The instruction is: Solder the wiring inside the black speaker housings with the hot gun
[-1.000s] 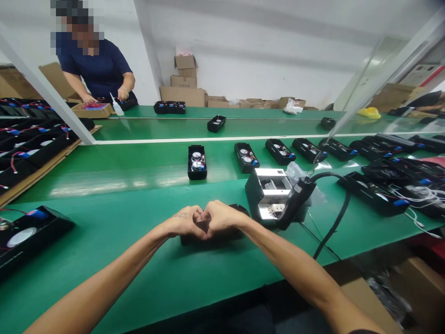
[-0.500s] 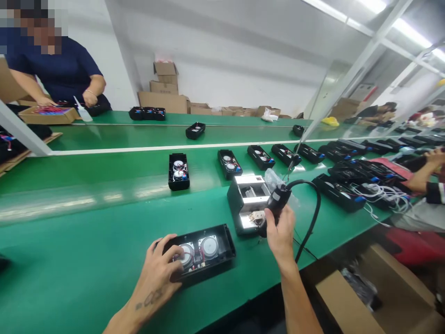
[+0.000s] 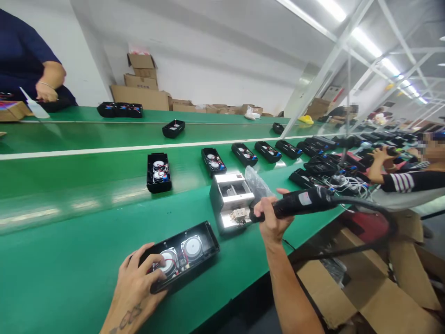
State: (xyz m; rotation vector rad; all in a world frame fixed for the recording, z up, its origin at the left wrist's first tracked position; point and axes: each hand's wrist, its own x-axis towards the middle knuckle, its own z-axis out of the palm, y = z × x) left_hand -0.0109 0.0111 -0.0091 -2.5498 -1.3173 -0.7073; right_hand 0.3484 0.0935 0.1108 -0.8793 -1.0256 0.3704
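Note:
My left hand point(image 3: 141, 278) grips the left end of a black speaker housing point(image 3: 205, 250), thumb and fingers reaching over its rim. Two round speaker drivers with red wires sit inside the open housing, which rests on the green bench. In my right hand point(image 3: 273, 220) is a black electric screwdriver point(image 3: 301, 204), lying almost level, its thick cable curving away at the right. The screwdriver's front end points left at the lit mouth of a screw feeder point(image 3: 231, 202). Its tip is too dark to make out, so I cannot tell whether it touches.
Several similar housings point(image 3: 159, 172) stand in a row on the green conveyor point(image 3: 86, 181) beyond. Clear plastic wrap point(image 3: 257, 183) lies behind the feeder. White cables point(image 3: 349, 188) are heaped at the right near a co-worker's arm. Open cardboard boxes point(image 3: 327, 287) stand below the bench edge.
The screwdriver has swung from upright to nearly level, its cable end now to the right and its front end at the feeder. My left hand stays on the housing. The view has turned right.

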